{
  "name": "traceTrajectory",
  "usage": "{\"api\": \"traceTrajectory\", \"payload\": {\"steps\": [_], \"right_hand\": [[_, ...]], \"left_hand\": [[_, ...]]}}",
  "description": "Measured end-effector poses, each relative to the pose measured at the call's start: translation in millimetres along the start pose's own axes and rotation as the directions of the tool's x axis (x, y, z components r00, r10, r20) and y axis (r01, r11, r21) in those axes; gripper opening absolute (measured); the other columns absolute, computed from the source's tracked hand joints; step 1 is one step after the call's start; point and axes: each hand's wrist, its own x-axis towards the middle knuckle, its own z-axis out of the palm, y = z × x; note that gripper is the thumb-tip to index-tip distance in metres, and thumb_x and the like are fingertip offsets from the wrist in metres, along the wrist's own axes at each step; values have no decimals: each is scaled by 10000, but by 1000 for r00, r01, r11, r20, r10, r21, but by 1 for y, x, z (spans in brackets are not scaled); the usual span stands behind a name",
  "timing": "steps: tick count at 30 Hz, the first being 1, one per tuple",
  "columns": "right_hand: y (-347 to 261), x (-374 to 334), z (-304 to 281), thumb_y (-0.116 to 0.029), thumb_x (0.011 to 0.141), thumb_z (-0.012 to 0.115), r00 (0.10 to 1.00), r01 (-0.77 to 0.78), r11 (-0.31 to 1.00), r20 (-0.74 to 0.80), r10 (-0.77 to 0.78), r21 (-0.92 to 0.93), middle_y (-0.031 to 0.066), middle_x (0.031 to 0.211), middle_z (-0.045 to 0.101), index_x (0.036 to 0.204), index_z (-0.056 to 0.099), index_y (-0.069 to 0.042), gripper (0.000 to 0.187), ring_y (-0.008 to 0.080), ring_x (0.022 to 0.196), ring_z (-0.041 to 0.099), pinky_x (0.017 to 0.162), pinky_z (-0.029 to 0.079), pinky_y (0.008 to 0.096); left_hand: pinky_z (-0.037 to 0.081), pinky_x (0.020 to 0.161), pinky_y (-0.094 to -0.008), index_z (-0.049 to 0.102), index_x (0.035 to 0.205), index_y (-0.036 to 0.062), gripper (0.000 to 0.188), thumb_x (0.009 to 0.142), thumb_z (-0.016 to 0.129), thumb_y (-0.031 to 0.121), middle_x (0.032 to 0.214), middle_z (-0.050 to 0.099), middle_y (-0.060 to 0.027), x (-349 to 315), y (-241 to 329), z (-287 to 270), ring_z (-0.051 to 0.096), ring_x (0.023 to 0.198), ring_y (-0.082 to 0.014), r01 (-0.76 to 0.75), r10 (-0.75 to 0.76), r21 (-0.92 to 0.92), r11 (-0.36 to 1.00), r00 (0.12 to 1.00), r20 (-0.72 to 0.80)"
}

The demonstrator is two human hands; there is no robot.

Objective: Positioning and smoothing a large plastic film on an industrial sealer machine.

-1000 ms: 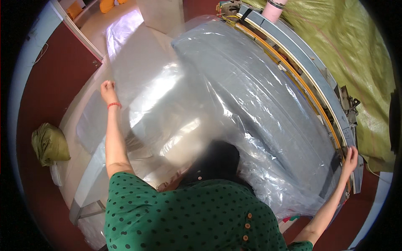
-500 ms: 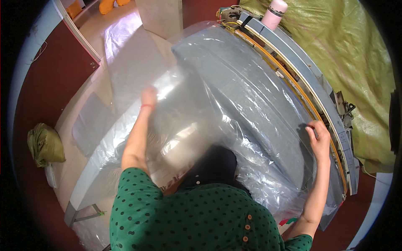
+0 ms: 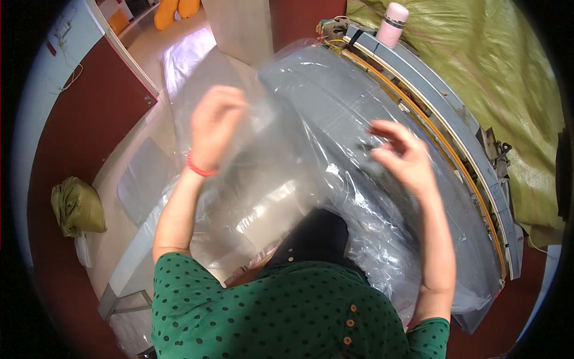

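A large clear plastic sheet (image 3: 269, 179) spreads across my lap and up over a grey work surface (image 3: 478, 221) on the right, its folds shining. My left hand (image 3: 216, 122), with a red band at the wrist, is raised over the sheet's left part. Motion smears its fingers, so whether they pinch the film cannot be made out. Above the sheet on the grey surface hovers my right hand (image 3: 405, 154). Its thumb and bent fingers stand apart, and nothing shows between them.
A long metal rail with an orange strip (image 3: 429, 122) curves along the surface's far right side. A pink bottle (image 3: 392, 27) stands by its upper end. Green woven sheeting (image 3: 478, 72) lies beyond. At left, an olive bag (image 3: 78, 206) rests near a dark red wall (image 3: 84, 107).
My right hand has left the rail side and moved left over the sheet. My left hand has risen closer, and the plastic has shifted with blur. The view has turned slightly.
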Motion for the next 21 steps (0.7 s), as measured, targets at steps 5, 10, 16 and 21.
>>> {"api": "traceTrajectory", "payload": {"steps": [5,10,16,21], "right_hand": [[-45,5,83,-189,690,670,977,66,937,169,-131,342,99,1029,563,1098,517,-63,453,136,886,551,718,435,225],[-6,-23,72,-206,747,630,939,-27,993,342,-13,112,64,782,573,972,569,-44,284,107,597,508,570,419,243],[6,-58,42,-161,841,511,986,52,842,106,-129,537,74,735,565,915,518,-34,148,97,517,452,472,383,238],[-46,-81,-36,-270,920,334,928,333,496,-372,-21,802,-47,487,318,904,410,-75,210,32,319,251,262,221,159]], "left_hand": [[437,589,-273,543,769,23,152,667,609,-70,803,536,-95,34,87,45,532,672,-212,-389,398,-85,917,893,209],[393,592,-219,491,782,21,44,804,528,11,809,513,-61,43,73,25,457,668,-106,-256,243,-82,963,959,-143],[394,787,-371,481,902,29,298,759,626,247,904,547,-105,36,68,55,529,884,-235,-346,482,-463,816,849,214],[369,841,-363,471,1041,63,567,634,693,391,963,567,-79,1,50,70,516,948,-254,-165,275,-224,961,448,851]]}}
